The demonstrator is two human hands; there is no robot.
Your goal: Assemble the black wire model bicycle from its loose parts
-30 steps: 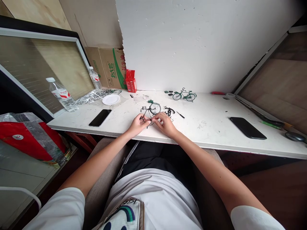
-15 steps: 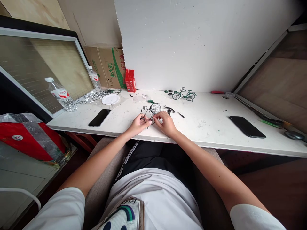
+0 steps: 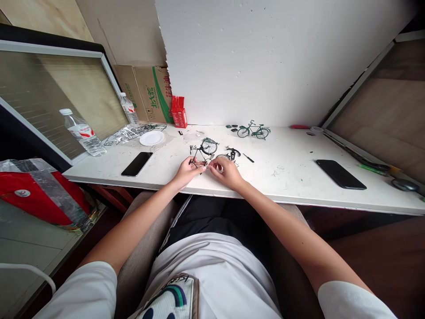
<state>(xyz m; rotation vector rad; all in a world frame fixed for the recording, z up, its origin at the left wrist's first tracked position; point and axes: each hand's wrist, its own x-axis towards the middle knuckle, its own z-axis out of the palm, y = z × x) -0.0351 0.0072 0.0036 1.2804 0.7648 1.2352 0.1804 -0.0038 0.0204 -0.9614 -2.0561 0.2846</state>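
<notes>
My left hand (image 3: 189, 173) is closed around the lower part of a dark model bicycle frame (image 3: 198, 153), its handlebar end pointing up and away from me. My right hand (image 3: 229, 173) is in a pinch at the right end of the frame; what lies between its fingertips is too small to make out. Just behind the frame a spoked model wheel (image 3: 209, 146) lies on the table. Another wheel (image 3: 224, 156) is partly hidden behind my right hand. Small black model parts (image 3: 234, 153) and a thin black tool-like piece (image 3: 248, 158) lie to the right.
A green model bicycle (image 3: 254, 130) stands at the back of the white table (image 3: 279, 177). Phones lie left (image 3: 137, 164) and right (image 3: 340, 174). At the left are a white plate (image 3: 152, 138), a water bottle (image 3: 83, 133) and a red box (image 3: 179, 113).
Both hands have shifted slightly, and the bicycle frame has moved left. More of the second wheel now shows behind my right hand.
</notes>
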